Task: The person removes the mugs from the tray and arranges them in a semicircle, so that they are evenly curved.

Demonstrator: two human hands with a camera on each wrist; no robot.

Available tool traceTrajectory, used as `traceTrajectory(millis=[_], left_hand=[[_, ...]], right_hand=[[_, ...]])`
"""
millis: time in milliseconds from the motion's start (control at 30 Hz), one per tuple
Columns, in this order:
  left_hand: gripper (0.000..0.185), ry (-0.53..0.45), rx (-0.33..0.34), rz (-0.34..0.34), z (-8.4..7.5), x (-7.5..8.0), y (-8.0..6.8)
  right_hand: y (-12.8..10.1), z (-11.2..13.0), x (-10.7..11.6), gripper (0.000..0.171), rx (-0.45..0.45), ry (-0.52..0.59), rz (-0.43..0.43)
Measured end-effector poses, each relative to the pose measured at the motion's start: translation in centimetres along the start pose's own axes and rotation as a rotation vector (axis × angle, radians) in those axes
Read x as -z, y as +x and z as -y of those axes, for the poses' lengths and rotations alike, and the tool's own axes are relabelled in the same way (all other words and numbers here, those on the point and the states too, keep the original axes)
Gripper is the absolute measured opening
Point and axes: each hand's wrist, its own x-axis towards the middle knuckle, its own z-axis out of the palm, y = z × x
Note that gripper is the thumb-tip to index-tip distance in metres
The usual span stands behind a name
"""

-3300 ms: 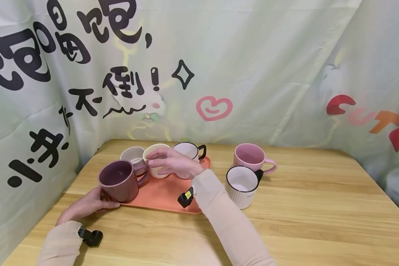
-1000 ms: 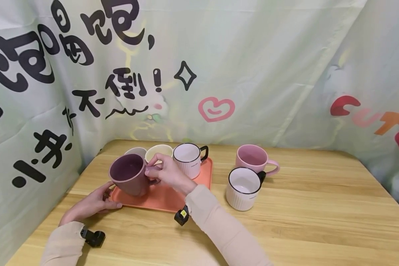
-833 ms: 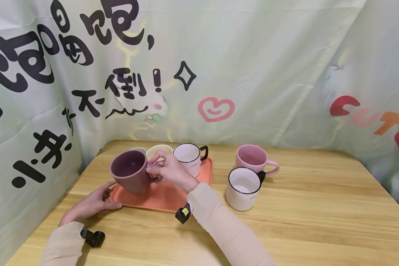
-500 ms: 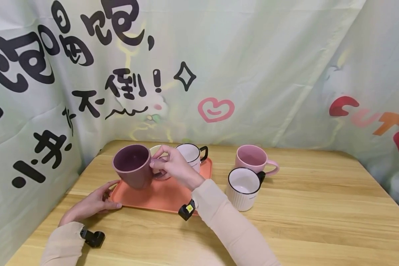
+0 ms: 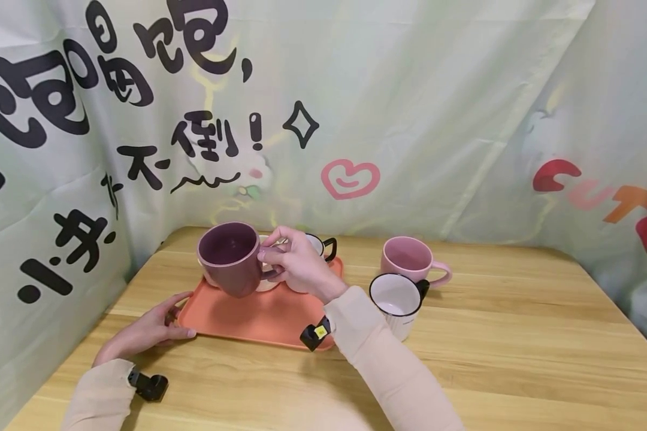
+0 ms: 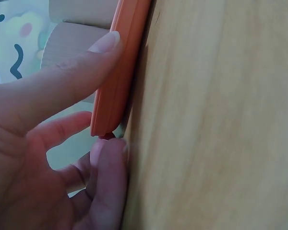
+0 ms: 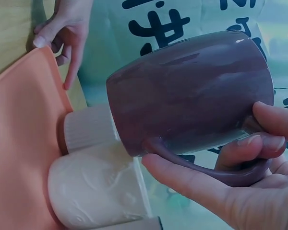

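Right hand: fingers pinch purple mug by its handle, clear above orange tray. Left hand: thumb and fingers grip tray corner. Black-rimmed mug on worktop: print too small to read. Backdrop reads "不倒!", "CUT", then a cropped letter. Since earliest frame: purple mug lifted, shifted rightward.

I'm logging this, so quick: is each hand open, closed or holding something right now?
Left hand: holding the orange tray at its near-left corner.
Right hand: holding the purple mug by its handle, above the tray.
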Motion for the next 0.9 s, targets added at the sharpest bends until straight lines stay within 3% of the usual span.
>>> traceTrajectory(millis=[233, 900], left_hand=[[0.093, 0.002, 0.024, -0.005, -0.1, -0.1, 0.0], [0.094, 0.017, 0.037, -0.008, -0.1, -0.1, 0.1]], right_hand=[[-0.6, 1.3, 0.9, 0.012, 0.038, -0.149, -0.037], [-1.7, 3.2, 4.4, 0.017, 0.104, -0.125, -0.122]])
